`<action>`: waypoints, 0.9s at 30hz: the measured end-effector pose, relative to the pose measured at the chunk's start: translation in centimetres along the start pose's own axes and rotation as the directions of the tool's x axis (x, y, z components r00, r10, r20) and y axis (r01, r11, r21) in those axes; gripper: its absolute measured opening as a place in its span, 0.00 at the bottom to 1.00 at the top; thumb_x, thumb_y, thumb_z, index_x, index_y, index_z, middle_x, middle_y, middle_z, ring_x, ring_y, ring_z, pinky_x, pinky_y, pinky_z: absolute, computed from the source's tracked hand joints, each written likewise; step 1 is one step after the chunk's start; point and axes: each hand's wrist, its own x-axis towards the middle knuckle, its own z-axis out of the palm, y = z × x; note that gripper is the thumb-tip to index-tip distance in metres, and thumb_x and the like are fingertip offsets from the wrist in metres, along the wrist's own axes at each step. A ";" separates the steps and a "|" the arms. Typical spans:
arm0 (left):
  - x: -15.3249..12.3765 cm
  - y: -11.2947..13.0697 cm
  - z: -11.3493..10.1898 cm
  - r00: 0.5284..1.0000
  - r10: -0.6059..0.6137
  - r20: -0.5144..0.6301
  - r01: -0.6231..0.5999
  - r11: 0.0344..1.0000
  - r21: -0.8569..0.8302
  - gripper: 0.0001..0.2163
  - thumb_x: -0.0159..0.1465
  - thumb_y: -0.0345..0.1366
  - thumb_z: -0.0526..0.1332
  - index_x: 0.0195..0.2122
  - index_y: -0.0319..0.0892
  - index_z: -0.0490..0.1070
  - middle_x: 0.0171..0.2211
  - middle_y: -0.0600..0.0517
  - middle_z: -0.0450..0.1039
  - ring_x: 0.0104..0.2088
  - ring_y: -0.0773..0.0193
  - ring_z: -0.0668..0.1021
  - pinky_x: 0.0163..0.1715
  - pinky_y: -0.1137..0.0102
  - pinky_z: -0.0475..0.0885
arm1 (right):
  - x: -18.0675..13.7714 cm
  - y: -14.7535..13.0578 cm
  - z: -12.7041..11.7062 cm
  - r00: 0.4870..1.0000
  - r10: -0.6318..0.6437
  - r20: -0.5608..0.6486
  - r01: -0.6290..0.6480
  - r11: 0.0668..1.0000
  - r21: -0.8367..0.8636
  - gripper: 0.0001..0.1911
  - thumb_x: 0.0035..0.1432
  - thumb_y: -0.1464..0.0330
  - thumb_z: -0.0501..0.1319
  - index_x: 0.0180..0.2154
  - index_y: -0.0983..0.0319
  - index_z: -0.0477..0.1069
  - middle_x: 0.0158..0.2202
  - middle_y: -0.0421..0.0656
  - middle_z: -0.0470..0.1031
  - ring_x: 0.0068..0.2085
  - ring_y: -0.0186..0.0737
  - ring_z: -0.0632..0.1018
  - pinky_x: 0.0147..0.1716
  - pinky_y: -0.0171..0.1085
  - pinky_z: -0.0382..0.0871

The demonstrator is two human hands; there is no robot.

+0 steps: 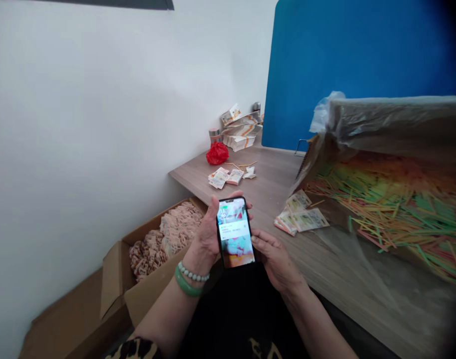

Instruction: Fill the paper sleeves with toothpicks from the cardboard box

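Note:
A black smartphone point(235, 232) with a lit screen is held upright in front of me, over my lap. My left hand point(206, 234) wraps round its left edge and back, fingertips curling over the top. A green bangle and a bead bracelet sit on that wrist. My right hand point(274, 260) supports the phone's lower right side, fingers bent against it.
A wooden table point(272, 182) runs from the centre to the right. On it lie small packets point(300, 213), a plastic-lined box of coloured sticks point(392, 204), a red bag point(217, 153) and stacked packs point(241, 130). A cardboard box of bundles point(164, 239) stands on the floor at the left.

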 end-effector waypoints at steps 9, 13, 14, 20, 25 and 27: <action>0.7 0.1 -1.0 0.994 -0.062 -0.085 0.057 0.996 -0.063 0.30 0.64 0.59 0.56 0.55 0.39 0.73 0.46 0.40 0.79 0.41 0.51 0.82 0.42 0.57 0.77 | 0.7 1.6 0.6 0.993 -0.081 -0.083 0.084 0.996 0.034 0.14 0.52 0.60 0.70 0.37 0.61 0.77 0.34 0.42 0.82 0.35 0.39 0.79 0.39 0.38 0.71; 0.0 -1.5 -2.9 0.955 0.002 -0.297 0.012 0.999 0.045 0.25 0.65 0.56 0.59 0.47 0.38 0.77 0.45 0.43 0.81 0.45 0.54 0.80 0.48 0.62 0.75 | 1.5 2.6 0.3 0.977 -0.115 -0.178 0.116 0.993 -0.002 0.15 0.51 0.59 0.69 0.39 0.61 0.76 0.35 0.43 0.82 0.36 0.41 0.80 0.40 0.39 0.72; -0.5 -2.2 -3.4 0.942 0.016 -0.336 0.021 0.994 0.107 0.22 0.64 0.53 0.61 0.46 0.38 0.78 0.45 0.44 0.81 0.46 0.55 0.80 0.49 0.63 0.74 | 1.8 2.8 0.1 0.970 -0.133 -0.204 0.132 0.991 -0.018 0.15 0.51 0.59 0.69 0.39 0.61 0.76 0.35 0.42 0.82 0.36 0.41 0.80 0.40 0.39 0.72; -4.0 -4.8 -6.0 0.954 -0.057 -0.294 0.162 0.924 0.345 0.17 0.58 0.35 0.70 0.48 0.37 0.76 0.44 0.43 0.80 0.38 0.58 0.81 0.36 0.67 0.76 | 3.4 3.7 -0.9 0.929 -0.219 -0.299 0.197 0.975 -0.102 0.14 0.51 0.60 0.68 0.38 0.61 0.76 0.32 0.40 0.81 0.33 0.38 0.77 0.36 0.36 0.70; -4.1 -4.5 -6.7 0.965 -0.020 -0.262 0.101 0.949 0.299 0.19 0.59 0.36 0.69 0.51 0.37 0.75 0.45 0.41 0.79 0.40 0.55 0.81 0.37 0.64 0.78 | 4.0 4.1 -0.9 0.933 -0.206 -0.295 0.174 0.976 -0.130 0.13 0.52 0.60 0.67 0.38 0.60 0.76 0.33 0.40 0.80 0.34 0.38 0.76 0.37 0.36 0.69; -4.0 -4.3 -6.9 0.966 -0.009 -0.259 0.086 0.954 0.289 0.20 0.59 0.36 0.69 0.52 0.38 0.74 0.46 0.41 0.79 0.40 0.55 0.81 0.37 0.65 0.78 | 4.1 4.3 -0.8 0.937 -0.205 -0.282 0.171 0.975 -0.141 0.14 0.52 0.59 0.67 0.38 0.60 0.76 0.34 0.40 0.80 0.34 0.38 0.76 0.37 0.37 0.69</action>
